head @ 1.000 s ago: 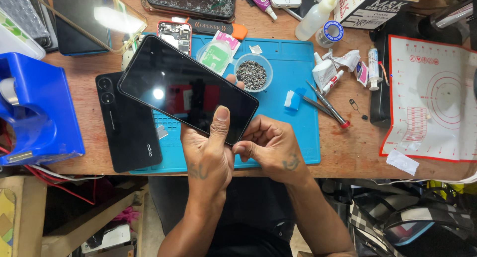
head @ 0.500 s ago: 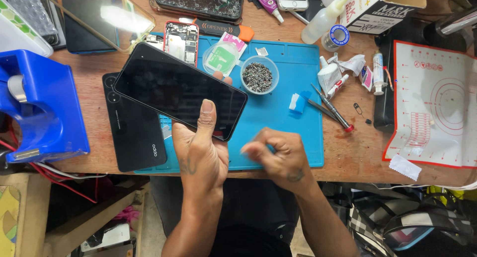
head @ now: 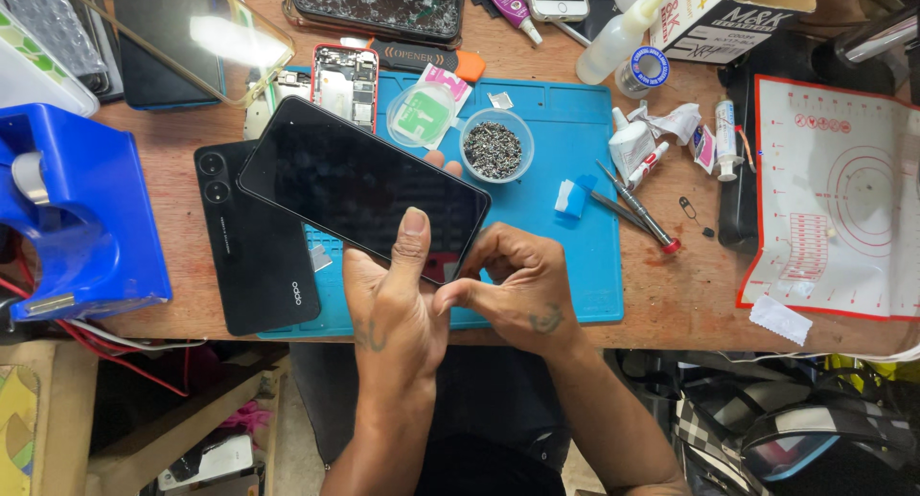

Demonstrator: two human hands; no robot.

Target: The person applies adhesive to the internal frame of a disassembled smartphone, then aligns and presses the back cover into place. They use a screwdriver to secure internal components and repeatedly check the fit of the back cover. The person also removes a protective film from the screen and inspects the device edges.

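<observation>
Black phone screen panel (head: 359,184) sits tilted above the blue mat (head: 565,122), clamped in the left hand (head: 393,304) — the right hand (head: 513,285) pinches at its lower corner, the panel apparently yet unfitted to the black phone back (head: 254,256).

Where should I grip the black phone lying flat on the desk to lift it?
Take the black phone by its two long edges near the lower end, coming from above on the desk-edge side. It lies flat, back up, and the screen panel held in the left hand overhangs its upper right part. The blue stand crowds its left.
</observation>
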